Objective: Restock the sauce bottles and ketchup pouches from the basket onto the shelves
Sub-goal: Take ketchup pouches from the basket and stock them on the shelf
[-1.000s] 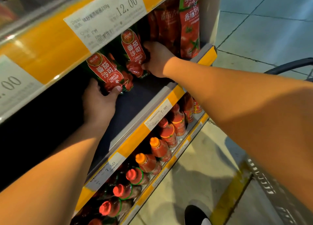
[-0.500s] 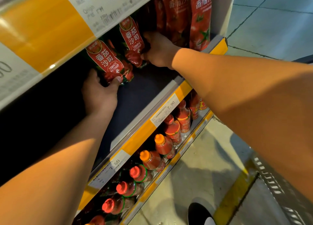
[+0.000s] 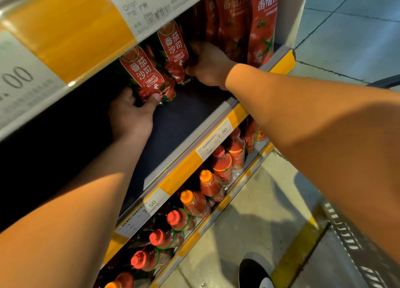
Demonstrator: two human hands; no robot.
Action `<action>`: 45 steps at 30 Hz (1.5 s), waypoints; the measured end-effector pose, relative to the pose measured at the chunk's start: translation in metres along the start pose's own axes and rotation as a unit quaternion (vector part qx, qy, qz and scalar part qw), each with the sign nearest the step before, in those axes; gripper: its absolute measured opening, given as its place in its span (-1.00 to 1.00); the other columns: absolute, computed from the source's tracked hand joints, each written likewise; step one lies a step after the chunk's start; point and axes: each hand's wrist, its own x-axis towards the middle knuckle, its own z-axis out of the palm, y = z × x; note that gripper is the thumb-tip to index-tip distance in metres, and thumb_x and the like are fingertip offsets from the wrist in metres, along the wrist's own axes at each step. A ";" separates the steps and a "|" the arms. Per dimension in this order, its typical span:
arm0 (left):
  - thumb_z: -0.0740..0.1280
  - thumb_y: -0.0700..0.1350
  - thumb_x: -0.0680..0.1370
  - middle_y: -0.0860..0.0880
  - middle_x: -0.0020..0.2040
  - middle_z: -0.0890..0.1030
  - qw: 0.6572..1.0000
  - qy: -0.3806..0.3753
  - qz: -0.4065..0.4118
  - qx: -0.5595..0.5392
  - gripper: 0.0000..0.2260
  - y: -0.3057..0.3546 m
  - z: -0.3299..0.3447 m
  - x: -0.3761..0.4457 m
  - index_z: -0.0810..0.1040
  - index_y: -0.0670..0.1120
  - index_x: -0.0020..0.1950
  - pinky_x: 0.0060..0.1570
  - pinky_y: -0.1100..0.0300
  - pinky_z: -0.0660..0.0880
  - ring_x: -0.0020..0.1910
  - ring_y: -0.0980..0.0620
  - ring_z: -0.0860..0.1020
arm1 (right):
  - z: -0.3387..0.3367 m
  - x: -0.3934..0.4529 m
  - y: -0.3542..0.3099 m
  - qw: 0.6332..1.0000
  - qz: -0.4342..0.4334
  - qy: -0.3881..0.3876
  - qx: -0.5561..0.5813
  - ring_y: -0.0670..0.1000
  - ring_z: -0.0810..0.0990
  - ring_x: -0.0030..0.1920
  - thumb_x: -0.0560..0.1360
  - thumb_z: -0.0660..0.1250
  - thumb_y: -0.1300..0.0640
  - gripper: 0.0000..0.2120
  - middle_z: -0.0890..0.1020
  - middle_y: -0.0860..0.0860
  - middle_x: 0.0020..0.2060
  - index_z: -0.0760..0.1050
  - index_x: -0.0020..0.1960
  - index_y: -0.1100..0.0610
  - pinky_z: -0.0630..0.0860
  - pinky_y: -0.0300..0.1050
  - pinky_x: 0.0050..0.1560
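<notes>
Two red ketchup pouches marked "Tomato Ketchup" stand on the dark middle shelf (image 3: 190,118). My left hand (image 3: 129,114) grips the bottom of the left ketchup pouch (image 3: 144,75), thumb on its front. My right hand (image 3: 207,64) holds the lower right side of the right ketchup pouch (image 3: 174,49). Taller red pouches (image 3: 263,25) stand in a row at the shelf's right end. Sauce bottles (image 3: 214,188) with orange and red caps lie in a row on the shelf below. The basket is out of sight.
The upper shelf's yellow edge with white price tags (image 3: 138,8) overhangs the pouches. The middle shelf's rail carries price labels (image 3: 216,136). A shoe (image 3: 255,274) stands on the tiled floor, beside a yellow floor stripe (image 3: 303,248). A dark curved bar (image 3: 385,82) shows at the right.
Both hands keep their hold on the pouches and have barely moved; the camera has moved in closer to the shelf.
</notes>
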 end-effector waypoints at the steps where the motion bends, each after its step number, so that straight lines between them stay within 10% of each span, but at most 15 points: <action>1: 0.50 0.09 0.53 0.06 0.22 0.62 1.000 -0.001 0.000 0.002 -0.62 -0.001 0.001 0.000 0.58 -0.05 0.27 0.10 0.22 0.44 0.12 0.12 0.56 | 0.001 -0.001 -0.001 1.000 -0.004 0.001 0.000 0.00 0.52 0.37 0.57 0.43 0.20 -0.46 0.57 0.02 0.35 0.40 0.52 0.08 0.45 -0.15 0.38; 11: 0.51 0.19 0.48 -0.01 0.50 0.46 1.000 -0.025 0.000 -0.005 -0.27 -0.011 -0.013 0.000 0.34 0.03 0.57 0.36 0.05 0.43 0.46 -0.01 0.43 | -0.004 -0.005 0.001 1.000 0.021 0.014 -0.003 0.06 0.45 0.43 0.51 0.50 0.10 -0.28 0.48 0.04 0.45 0.28 0.58 0.06 0.43 -0.06 0.42; 20: 0.49 0.10 0.54 0.07 0.50 0.45 0.997 -0.065 -0.010 -0.048 -0.42 -0.033 -0.055 -0.048 0.42 0.04 0.52 0.35 0.15 0.33 0.47 0.08 0.40 | -0.020 -0.034 -0.014 0.983 0.064 -0.050 -0.162 0.21 0.40 0.47 0.36 0.62 -0.02 0.00 0.39 0.12 0.51 0.15 0.63 0.07 0.42 -0.04 0.34; 27: 0.50 -0.03 0.55 0.05 0.40 0.55 0.982 -0.165 -0.058 -0.074 -0.64 -0.039 -0.107 -0.092 0.53 0.11 0.31 0.44 0.03 0.39 0.42 0.04 0.48 | -0.018 -0.134 -0.059 0.989 0.088 -0.048 -0.112 0.12 0.58 -0.03 0.54 0.48 0.15 -0.65 0.59 0.12 0.04 0.50 0.29 0.12 0.53 0.03 0.02; 31: 0.46 -0.03 0.59 0.05 0.39 0.55 0.973 -0.224 -0.048 -0.038 -0.69 -0.035 -0.153 -0.127 0.53 0.11 0.31 0.28 0.20 0.41 0.41 0.06 0.47 | 0.008 -0.196 -0.097 0.989 0.001 -0.083 -0.126 0.12 0.50 0.23 0.63 0.38 0.09 -0.57 0.46 0.08 0.34 0.39 0.46 0.11 0.49 0.07 0.22; 45: 0.38 0.09 0.60 0.28 0.36 0.48 0.993 -0.042 -0.045 0.102 -0.61 -0.056 -0.347 -0.318 0.49 0.18 0.43 0.32 0.28 0.34 0.33 0.30 0.40 | 0.105 -0.340 -0.264 0.935 -0.189 -0.278 -0.114 -0.10 0.34 0.46 0.63 0.33 -0.06 -0.51 0.35 -0.18 0.47 0.31 0.53 -0.10 0.38 -0.10 0.41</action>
